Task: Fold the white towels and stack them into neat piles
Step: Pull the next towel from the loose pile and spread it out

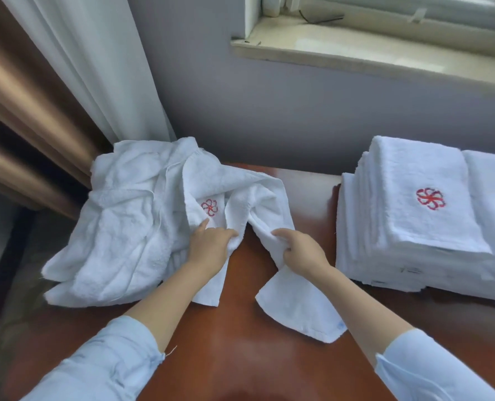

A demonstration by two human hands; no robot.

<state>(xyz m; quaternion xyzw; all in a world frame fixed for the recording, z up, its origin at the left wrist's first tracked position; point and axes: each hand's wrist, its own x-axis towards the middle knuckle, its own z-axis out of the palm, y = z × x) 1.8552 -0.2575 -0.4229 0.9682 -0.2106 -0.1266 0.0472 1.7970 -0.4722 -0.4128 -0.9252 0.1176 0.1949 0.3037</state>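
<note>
Both hands are working one white towel (257, 198) at the middle of the worktop (240, 366). Left hand (208, 247) is pinching a bunched edge of it between thumb and curled fingers, index finger lying straight on the cloth just below the red emblem (209, 207). Right hand (301, 251) is gripping another bunched part, fingers curled round it. A loose corner is lying flat on the worktop below that wrist. The towel is crumpled, not spread, and its far part is lying over the heap (124, 215) of unfolded towels at the left, which is hanging over the worktop's left edge.

Progress, as a judgement: a good share is looking done. A folded stack (408, 227) is sitting at the right, many layers, edges fairly square, emblem on top. A second pile (494, 192) is touching it at the far right, cut off by the frame.

Left to do: this towel seems to be getting separated from the heap and straightened, no fold in it yet. The heap is looking like several more pieces, count unclear. Probably past halfway, but the heap's depth is hidden.
</note>
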